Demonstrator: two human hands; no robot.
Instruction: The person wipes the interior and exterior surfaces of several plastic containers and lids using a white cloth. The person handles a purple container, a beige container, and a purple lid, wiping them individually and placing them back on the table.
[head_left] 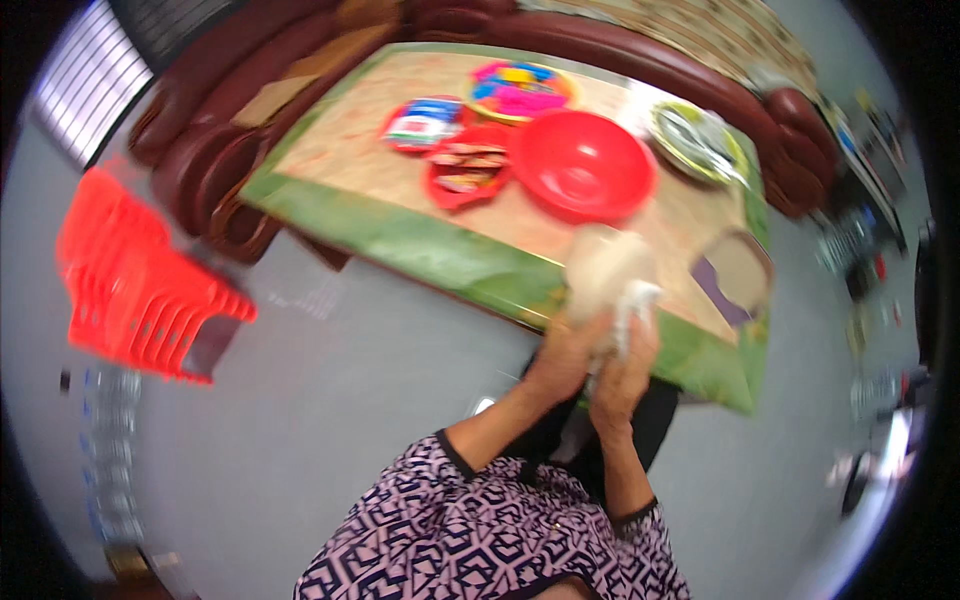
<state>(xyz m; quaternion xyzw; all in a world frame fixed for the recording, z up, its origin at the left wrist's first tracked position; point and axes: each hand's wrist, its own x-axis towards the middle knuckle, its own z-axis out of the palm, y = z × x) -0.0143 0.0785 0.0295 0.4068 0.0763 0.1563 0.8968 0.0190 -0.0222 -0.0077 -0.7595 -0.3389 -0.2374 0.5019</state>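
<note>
Near the table's front edge, my left hand (568, 358) is closed on a pale beige round object (605, 262), which looks like a bowl or dish but is blurred by motion. My right hand (628, 372), close beside the left, is closed around a crumpled white cloth (638, 302) pressed against the object's lower right side. Both sets of fingers are smeared and partly hidden. Just beyond the round object sits a large red basin (585, 165). To its right lies a flat beige and purple piece (735, 275) with a rounded outline.
The green-bordered table (400, 235) also bears a red dish of packets (468, 172), a blue and white package (425, 123), a tray of bright coloured pieces (525, 92) and a yellow-green basin (695, 145). Stacked red chairs (140, 285) stand left; a maroon sofa (640, 50) runs behind.
</note>
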